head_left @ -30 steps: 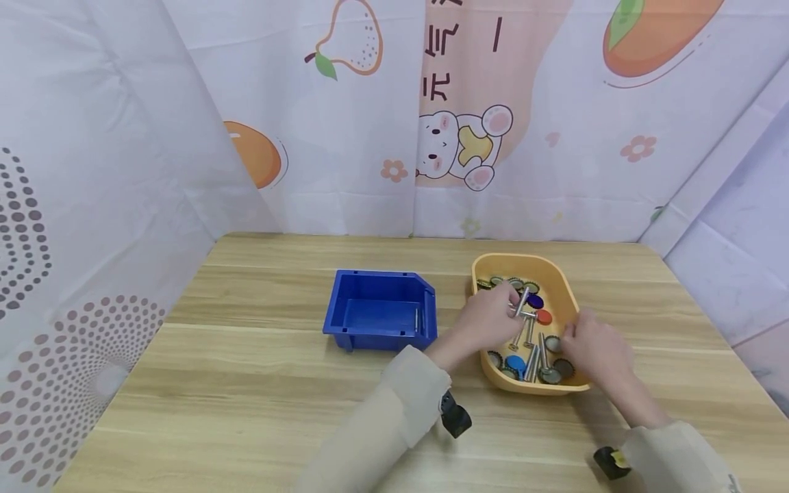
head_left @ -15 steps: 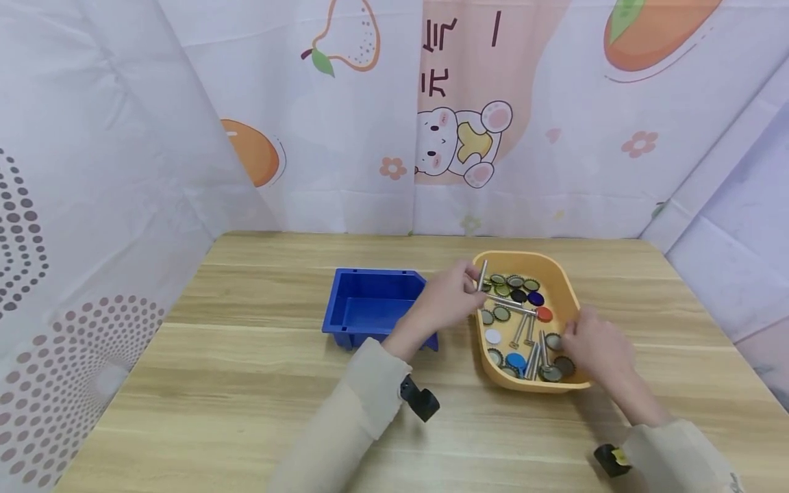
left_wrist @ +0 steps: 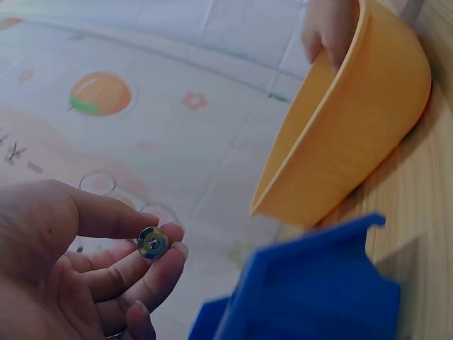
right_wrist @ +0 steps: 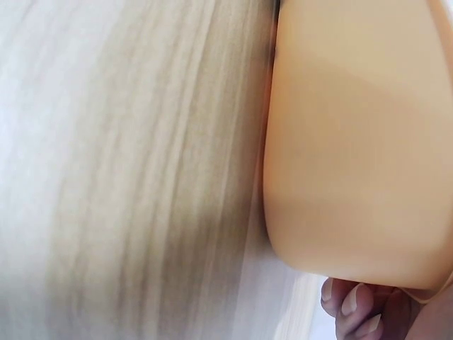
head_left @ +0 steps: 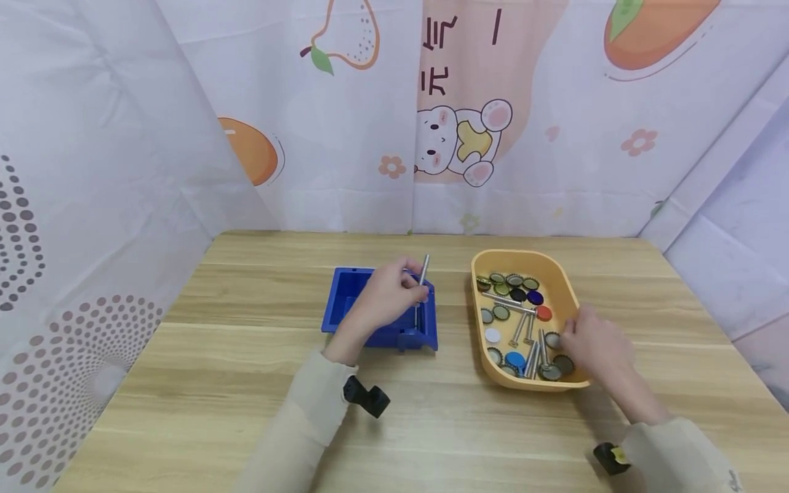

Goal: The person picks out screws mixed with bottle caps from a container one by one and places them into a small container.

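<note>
My left hand (head_left: 385, 296) pinches a metal bolt (head_left: 424, 268) between thumb and fingers, above the right part of the blue bin (head_left: 370, 337). In the left wrist view the bolt's round flat head (left_wrist: 152, 243) faces the camera, a small socket at its centre. Another shiny bolt (head_left: 416, 316) lies inside the bin, partly hidden. My right hand (head_left: 598, 346) grips the right rim of the yellow basin (head_left: 564, 294); its curled fingertips (right_wrist: 350, 300) show at the basin's edge in the right wrist view.
Inside the basin lie several bolts (head_left: 520, 329) and bottle caps (head_left: 535, 298), among them a red cap (head_left: 544, 313) and a blue cap (head_left: 515, 359). The wooden table (head_left: 246, 383) ends at a printed curtain (head_left: 345, 198) behind.
My left hand has lifted the bolt out of the yellow basin and carried it left, to above the blue bin. The right hand has stayed on the basin's rim.
</note>
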The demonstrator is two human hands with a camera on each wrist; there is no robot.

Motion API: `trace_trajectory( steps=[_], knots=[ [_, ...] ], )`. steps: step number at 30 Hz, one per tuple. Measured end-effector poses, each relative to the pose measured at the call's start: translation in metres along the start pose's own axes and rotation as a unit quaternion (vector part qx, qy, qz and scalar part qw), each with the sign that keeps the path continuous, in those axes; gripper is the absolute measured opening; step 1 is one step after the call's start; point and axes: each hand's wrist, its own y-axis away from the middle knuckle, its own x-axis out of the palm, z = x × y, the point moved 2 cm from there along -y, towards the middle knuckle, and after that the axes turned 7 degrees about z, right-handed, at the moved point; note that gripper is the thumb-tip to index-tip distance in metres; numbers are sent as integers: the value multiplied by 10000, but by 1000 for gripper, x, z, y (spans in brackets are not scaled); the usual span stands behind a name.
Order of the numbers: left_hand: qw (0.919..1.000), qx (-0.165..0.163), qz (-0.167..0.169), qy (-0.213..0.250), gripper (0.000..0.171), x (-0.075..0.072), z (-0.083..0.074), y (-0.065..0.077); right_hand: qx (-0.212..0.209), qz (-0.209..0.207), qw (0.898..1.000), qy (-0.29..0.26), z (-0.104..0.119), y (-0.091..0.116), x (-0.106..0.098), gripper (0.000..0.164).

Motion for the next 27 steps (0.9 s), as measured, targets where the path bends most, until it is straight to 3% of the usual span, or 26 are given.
trace_trajectory(
  steps=[5, 8, 14, 24, 27],
  knots=[
    [9995, -157, -263, -6, 30, -11, 17, 8, -21, -32, 10000, 5, 1, 1, 0, 32],
    [9983, -310, -370, -334, 30, -13, 24, 11, -45, -60, 10000, -2, 1, 1, 0, 32],
    [9903, -595, -308, -1221, 25, -12, 31, 13, -30, -86, 10000, 26, 1, 2, 1, 32],
    [9754, -861, -289, -2007, 21, -10, 38, 10, 2, -98, 9999, 74, 0, 1, 3, 32],
    [9752, -852, -254, -2026, 20, -9, 38, 9, -1, -90, 9999, 61, -1, 1, 3, 32]
  ],
)
